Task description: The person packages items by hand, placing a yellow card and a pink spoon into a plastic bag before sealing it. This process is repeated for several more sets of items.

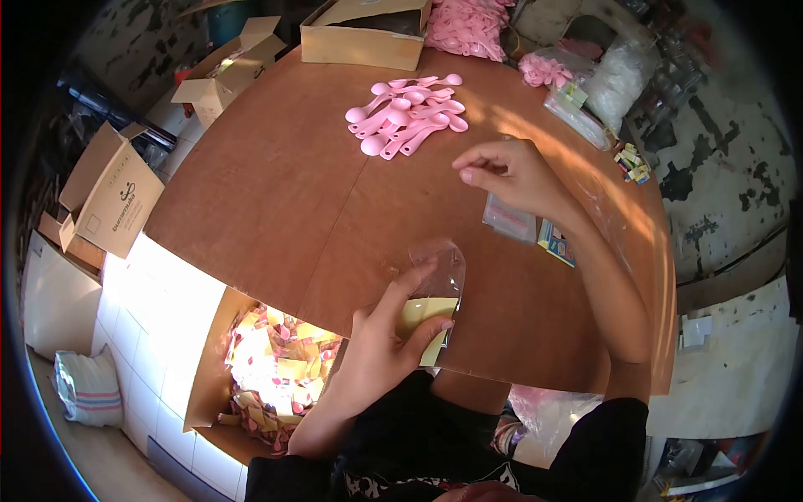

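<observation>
My left hand [391,322] is closed around a small clear plastic bag [443,258] with a yellow card [428,311] inside, near the front edge of the table. The bag's upper end sticks up past my fingers. Over the right part of the table hovers my right hand [506,171], fingers loosely bent and thumb slightly apart, with nothing visible in it. Beyond it lies a loose pile of pink plastic spoons [406,117]. Below my right hand are a stack of clear plastic bags [508,219] and some blue and yellow printed cards [555,243].
The brown table [276,184] spans the middle. An open carton of packed yellow-and-pink packets [284,368] stands below its left front edge. A cardboard box [364,38], a large bag of pink spoons [468,29] and plastic bags [619,84] line the far side.
</observation>
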`<state>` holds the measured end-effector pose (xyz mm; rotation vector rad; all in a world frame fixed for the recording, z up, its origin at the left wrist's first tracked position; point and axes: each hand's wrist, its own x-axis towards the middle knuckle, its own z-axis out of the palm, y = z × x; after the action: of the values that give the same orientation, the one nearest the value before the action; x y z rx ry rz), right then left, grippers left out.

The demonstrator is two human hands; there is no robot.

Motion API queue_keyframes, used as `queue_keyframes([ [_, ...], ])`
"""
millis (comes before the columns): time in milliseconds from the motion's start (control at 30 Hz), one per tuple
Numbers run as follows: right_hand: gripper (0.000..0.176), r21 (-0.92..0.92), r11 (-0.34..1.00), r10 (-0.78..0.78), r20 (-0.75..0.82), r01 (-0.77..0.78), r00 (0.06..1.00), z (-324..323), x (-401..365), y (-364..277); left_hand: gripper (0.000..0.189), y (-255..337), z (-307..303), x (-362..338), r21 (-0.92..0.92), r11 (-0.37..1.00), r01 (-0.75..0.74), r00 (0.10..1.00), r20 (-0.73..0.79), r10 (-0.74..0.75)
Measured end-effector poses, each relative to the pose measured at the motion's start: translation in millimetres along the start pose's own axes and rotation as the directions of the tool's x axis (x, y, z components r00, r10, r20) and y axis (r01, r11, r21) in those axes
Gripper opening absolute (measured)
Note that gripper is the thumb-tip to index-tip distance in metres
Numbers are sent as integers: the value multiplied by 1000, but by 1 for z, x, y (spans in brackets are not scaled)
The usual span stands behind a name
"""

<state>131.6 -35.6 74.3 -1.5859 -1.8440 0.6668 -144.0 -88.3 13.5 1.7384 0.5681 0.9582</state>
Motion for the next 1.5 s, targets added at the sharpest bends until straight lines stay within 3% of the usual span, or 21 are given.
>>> queue_keyframes([
  [67,23,-365,931,-54,-180,-16,982,-4,42,29,58,-3,-3,-1,-26,998,54,999,-4,-55],
  [100,23,-482,873,-50,-238,-73,970,-5,61,38,61,-5,-4,-1,-50,993,106,994,0,-106],
  [133,23,-483,873,-52,-239,-73,970,-9,79,55,61,-5,-6,1,-49,993,104,995,0,-104],
  [200,26,-666,736,-333,-203,119,921,-11,108,73,61,-4,-9,2,-38,992,120,992,-18,-121],
  [233,26,-664,738,-332,-202,121,921,-12,114,73,61,-7,-10,3,-37,992,123,992,-19,-124],
  [300,29,-784,601,32,-169,-154,985,-13,125,70,61,-11,-10,4,-93,993,76,997,-2,-76],
  [433,27,-778,603,71,-169,-177,983,-12,131,75,59,-14,-12,5,-90,994,67,998,25,-65],
  [467,29,-809,574,5,-147,-123,989,-13,130,73,59,-17,-12,5,-94,993,78,997,25,-76],
  [533,25,-852,524,-173,-131,-22,976,-13,127,80,56,-20,-12,8,-69,997,-40,999,34,42],
  [667,16,-860,510,-335,-217,-18,917,-8,110,74,56,-15,-14,5,-35,999,31,998,60,-29],
  [733,14,-495,865,-143,-410,-87,901,-3,88,46,57,-16,-15,6,-57,998,2,999,51,1],
  [767,14,-493,866,-142,-407,-86,902,0,77,40,57,-15,-17,7,-57,998,6,999,49,-3],
  [800,16,-208,977,-50,-426,-43,904,1,63,36,57,-14,-17,7,-82,996,41,997,66,-36],
  [833,19,98,995,47,-419,-6,907,5,48,28,58,-13,-17,8,-107,991,78,994,87,-68],
  [900,27,299,954,88,-365,27,927,11,9,-4,58,-16,-14,8,-140,988,65,996,72,-56],
  [967,30,569,822,183,-301,23,936,21,-29,-39,58,-17,-8,10,-173,984,47,997,65,-36],
  [1033,28,607,794,183,-282,27,942,25,-61,-65,60,-14,0,10,-256,966,23,999,27,-17],
  [1067,27,645,763,171,-253,34,952,28,-74,-73,63,-14,4,7,-295,951,91,995,72,-73],
  [1167,24,561,824,132,-335,84,933,29,-99,-78,62,-5,15,4,-206,978,-15,995,92,34],
  [1233,20,582,805,150,-387,114,910,29,-107,-85,63,3,21,1,-222,975,-3,990,134,34],
  [1500,16,610,792,252,-300,-18,920,31,-134,-84,64,7,45,-6,-251,968,-16,989,139,52],
])
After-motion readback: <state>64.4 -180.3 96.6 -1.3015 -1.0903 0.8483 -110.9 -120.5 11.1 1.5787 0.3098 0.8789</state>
